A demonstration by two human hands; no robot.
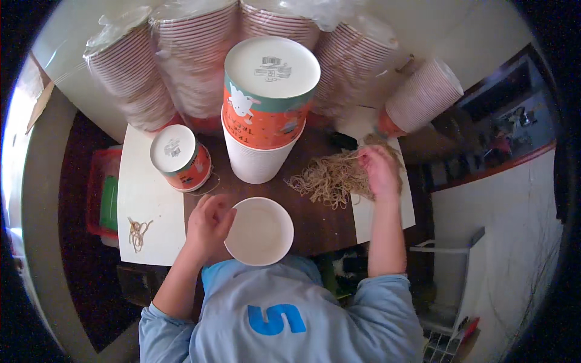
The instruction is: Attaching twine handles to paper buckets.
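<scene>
I count: 5 tall bucket stacks (pixel 130 72) (pixel 196 57) (pixel 278 24) (pixel 357 66) (pixel 423 97) behind | 1 middle tower (pixel 266 115) | 1 upturned bucket (pixel 189 169) showing at left | 1 open bucket (pixel 260 233) before me | 1 twine heap (pixel 333 179) | 1 string bundle (pixel 138 235)

Tan twine (pixel 330 179) at three o'clock; a white paper bucket (pixel 259 231) at seven; at twelve, an orange, dark-speckled bucket (pixel 272 126) with teal band (pixel 278 106).

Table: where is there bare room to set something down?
The left white panel is bare between the small upturned tub and the loose strings. Brown tabletop is largely bare between the open tub and the right white panel, this side of the twine. Tub stacks crowd the back; twine crowds the right.
</scene>
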